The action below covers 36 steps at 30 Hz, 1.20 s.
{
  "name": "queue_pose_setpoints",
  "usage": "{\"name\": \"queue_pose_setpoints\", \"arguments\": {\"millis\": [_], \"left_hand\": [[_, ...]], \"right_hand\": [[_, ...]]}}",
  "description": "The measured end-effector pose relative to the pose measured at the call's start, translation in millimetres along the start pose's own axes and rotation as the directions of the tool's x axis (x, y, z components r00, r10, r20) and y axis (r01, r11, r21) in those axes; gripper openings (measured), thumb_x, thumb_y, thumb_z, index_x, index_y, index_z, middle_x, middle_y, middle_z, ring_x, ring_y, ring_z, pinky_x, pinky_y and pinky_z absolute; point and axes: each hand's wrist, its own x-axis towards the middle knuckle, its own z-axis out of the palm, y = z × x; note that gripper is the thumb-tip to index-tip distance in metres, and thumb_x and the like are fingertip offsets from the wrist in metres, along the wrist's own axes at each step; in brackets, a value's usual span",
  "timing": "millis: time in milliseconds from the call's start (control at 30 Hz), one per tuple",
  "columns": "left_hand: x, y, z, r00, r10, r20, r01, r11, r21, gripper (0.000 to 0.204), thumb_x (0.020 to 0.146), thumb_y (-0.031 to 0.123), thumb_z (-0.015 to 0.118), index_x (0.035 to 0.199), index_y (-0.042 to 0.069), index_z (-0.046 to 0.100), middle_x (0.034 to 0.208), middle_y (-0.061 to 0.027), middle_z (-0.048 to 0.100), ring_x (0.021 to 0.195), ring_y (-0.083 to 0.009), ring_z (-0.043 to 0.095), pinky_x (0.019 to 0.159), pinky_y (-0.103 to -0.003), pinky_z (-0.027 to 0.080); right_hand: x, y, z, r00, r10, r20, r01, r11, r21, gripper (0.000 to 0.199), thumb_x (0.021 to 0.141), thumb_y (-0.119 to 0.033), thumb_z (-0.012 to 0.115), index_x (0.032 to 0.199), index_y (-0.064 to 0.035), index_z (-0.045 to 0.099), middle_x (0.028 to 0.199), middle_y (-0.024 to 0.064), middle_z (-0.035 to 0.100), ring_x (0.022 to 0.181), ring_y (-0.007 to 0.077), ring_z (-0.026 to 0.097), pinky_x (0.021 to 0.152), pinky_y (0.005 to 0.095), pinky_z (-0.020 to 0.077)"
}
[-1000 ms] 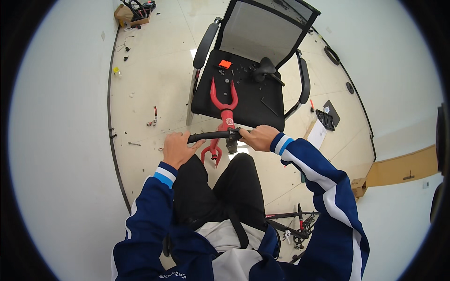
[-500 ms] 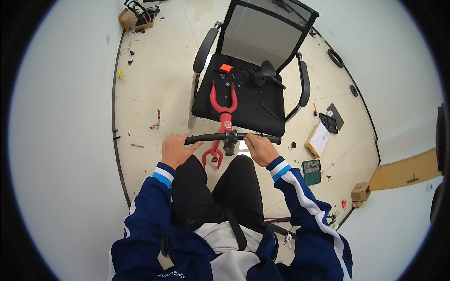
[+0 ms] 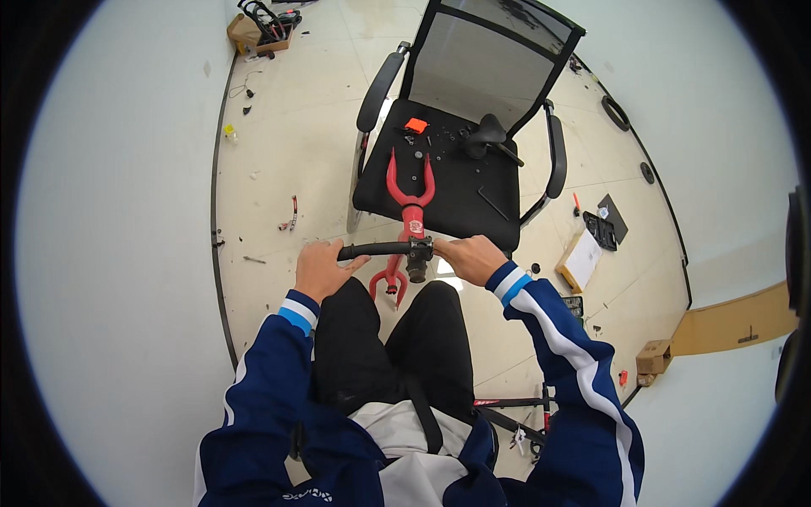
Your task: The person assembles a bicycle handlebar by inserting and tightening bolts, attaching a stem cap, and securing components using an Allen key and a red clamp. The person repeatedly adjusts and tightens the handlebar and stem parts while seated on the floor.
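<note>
A black bicycle handlebar (image 3: 378,249) lies crosswise in front of my knees, joined at its middle to a dark stem clamp (image 3: 419,250). My left hand (image 3: 321,267) is closed round the bar's left end, with the thumb along its near side. Close beside the clamp, my right hand (image 3: 471,257) grips the right part of the bar and hides most of it. Beneath the clamp runs a red bicycle frame part with a fork (image 3: 411,201), its two prongs resting on the chair seat. A second pair of red prongs (image 3: 376,291) points toward me between my knees.
On the black office chair (image 3: 389,182) lie a bicycle saddle (image 3: 486,135), an orange item (image 3: 416,126), a hex key (image 3: 492,204) and small hardware. Along the right floor are a tool case (image 3: 601,230), a white-topped box (image 3: 579,260) and a tyre (image 3: 616,113). Dark frame tubes (image 3: 511,402) lie by my right thigh.
My right hand has slid inward along the handlebar, up against the stem clamp, and now covers more of the bar. The left hand keeps its hold. The whole view has shifted slightly.
</note>
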Motion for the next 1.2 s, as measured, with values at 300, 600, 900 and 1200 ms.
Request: {"name": "queue_pose_setpoints", "arguments": {"millis": [300, 600, 900, 1200], "left_hand": [[0.7, -1.5, -0.6, 0.999, -0.028, 0.046, 0.027, 0.999, 0.032, 0.064, 0.084, 0.067, 0.063, 0.075, 0.003, 0.064, 0.068, -0.0178, 0.062, 0.068, -0.0371, 0.062, 0.063, -0.047, 0.048], [5.5, 10.5, -4.8, 0.994, -0.033, 0.101, 0.022, 0.995, 0.101, 0.064, 0.084, 0.067, 0.063, 0.075, 0.004, 0.064, 0.066, -0.0168, 0.062, 0.065, -0.0370, 0.062, 0.060, -0.047, 0.047], [-3.6, 2.9, -4.5, 0.999, -0.023, -0.039, 0.025, 0.997, 0.075, 0.063, 0.081, 0.066, 0.065, 0.077, 0.003, 0.066, 0.066, -0.0140, 0.063, 0.066, -0.0340, 0.062, 0.068, -0.045, 0.045], [-0.5, 3.4, 4.6, 0.998, -0.022, 0.053, 0.017, 0.995, 0.095, 0.062, 0.076, 0.068, 0.069, 0.063, 0.008, 0.064, 0.054, -0.0114, 0.058, 0.052, -0.0316, 0.054, 0.066, -0.040, 0.036]], "right_hand": [[-5.0, -0.9, 28.6, 0.994, 0.029, -0.110, -0.023, 0.998, 0.055, 0.017, 0.095, -0.013, 0.052, 0.110, -0.0065, 0.054, 0.066, 0.0168, 0.063, 0.059, 0.0390, 0.062, 0.054, 0.0483, 0.0476], [-11.9, -45.0, 21.1, 0.915, 0.360, -0.183, -0.349, 0.933, 0.092, 0.013, 0.094, -0.015, 0.056, 0.102, -0.0051, 0.059, 0.065, 0.0231, 0.062, 0.062, 0.0430, 0.063, 0.057, 0.0518, 0.0497], [0.4, -84.9, 28.8, 0.761, 0.606, -0.232, -0.562, 0.794, 0.233, 0.022, 0.097, -0.024, 0.056, 0.092, -0.0039, 0.061, 0.069, 0.0234, 0.065, 0.064, 0.0441, 0.064, 0.059, 0.0532, 0.0510], [-0.4, -65.5, 48.6, 0.793, 0.351, -0.498, -0.310, 0.936, 0.166, 0.025, 0.094, -0.022, 0.062, 0.076, -0.0054, 0.057, 0.060, 0.0142, 0.061, 0.049, 0.0346, 0.059, 0.047, 0.0441, 0.0458]]}}
